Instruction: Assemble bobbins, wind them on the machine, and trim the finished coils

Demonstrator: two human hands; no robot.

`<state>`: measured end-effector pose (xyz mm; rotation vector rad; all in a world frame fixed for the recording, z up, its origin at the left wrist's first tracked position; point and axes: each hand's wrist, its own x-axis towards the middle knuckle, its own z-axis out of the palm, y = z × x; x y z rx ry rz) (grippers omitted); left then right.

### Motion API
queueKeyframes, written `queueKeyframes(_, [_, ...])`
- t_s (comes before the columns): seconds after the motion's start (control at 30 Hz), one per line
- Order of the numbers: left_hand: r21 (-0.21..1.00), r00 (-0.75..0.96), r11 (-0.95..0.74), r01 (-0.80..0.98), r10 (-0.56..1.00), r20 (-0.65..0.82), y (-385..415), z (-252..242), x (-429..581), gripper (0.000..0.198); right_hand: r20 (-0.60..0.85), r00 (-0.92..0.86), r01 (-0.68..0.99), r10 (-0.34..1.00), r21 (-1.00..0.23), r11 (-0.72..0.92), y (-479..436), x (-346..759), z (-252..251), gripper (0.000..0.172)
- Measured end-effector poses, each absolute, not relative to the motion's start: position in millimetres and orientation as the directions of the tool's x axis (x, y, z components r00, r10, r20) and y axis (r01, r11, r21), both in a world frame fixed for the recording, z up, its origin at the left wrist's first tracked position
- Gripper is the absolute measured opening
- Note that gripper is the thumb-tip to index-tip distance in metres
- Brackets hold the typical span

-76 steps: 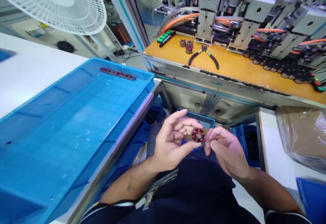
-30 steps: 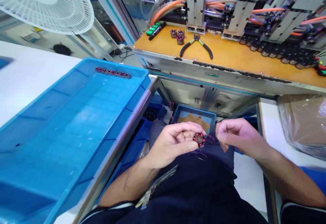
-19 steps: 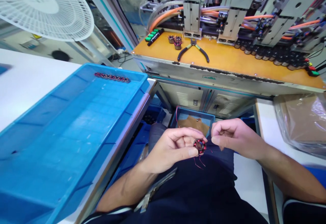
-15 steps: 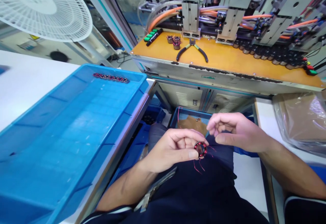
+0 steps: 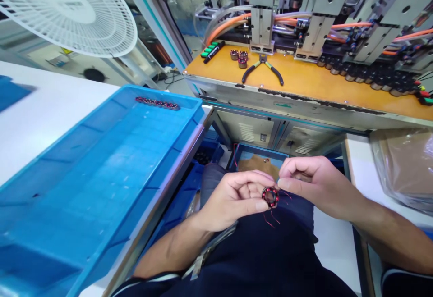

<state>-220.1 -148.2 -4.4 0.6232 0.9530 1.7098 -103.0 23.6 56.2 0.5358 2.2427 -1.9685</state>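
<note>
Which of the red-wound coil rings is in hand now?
The coil ring pinched in the left hand over the lap, right hand at its wires. The rest: a row in the blue tray, a trio on the orange bench.

- A big blue tray [image 5: 101, 166] lay on a white table [image 5: 40, 107].
- In the tray's far corner lay a row of rings [image 5: 157, 103].
- Right of the tray, the left hand [image 5: 233, 200] held a red-coiled ring [image 5: 270, 196] between thumb and fingers.
- Farther right of the tray, the right hand [image 5: 311, 184] pinched at that ring's edge; thin red wires [image 5: 270, 218] hung below.
- Beyond the tray stood a fan [image 5: 67, 11].
- Beyond and right of the tray, an orange bench [image 5: 321, 85] bore pliers [image 5: 262, 68] and a marker [image 5: 214, 51].
</note>
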Motion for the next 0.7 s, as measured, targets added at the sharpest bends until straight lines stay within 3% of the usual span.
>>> queueKeyframes(0.13, [0.871,-0.350,-0.172,-0.461,0.937,-0.001,-145,-3,-221,0.022,-0.356,-0.927,0.367,0.119,-0.926,0.087,23,-101,65,0.018])
queueKeyframes(0.27, [0.899,-0.348,-0.157,-0.408,0.938,0.006,-144,-4,-221,0.022,-0.352,-0.931,0.366,0.100,-0.902,0.228,24,-101,71,0.016])
queueKeyframes(0.43, [0.872,-0.333,-0.170,-0.460,0.943,0.009,-144,-7,-219,0.023,-0.235,-0.968,0.251,0.088,-0.890,0.380,22,-95,72,0.019])
queueKeyframes(0.7, [0.847,-0.310,-0.195,-0.494,0.950,0.038,-144,-9,-220,0.032,-0.095,-0.991,0.123,0.096,-0.927,0.353,17,-86,64,0.019])
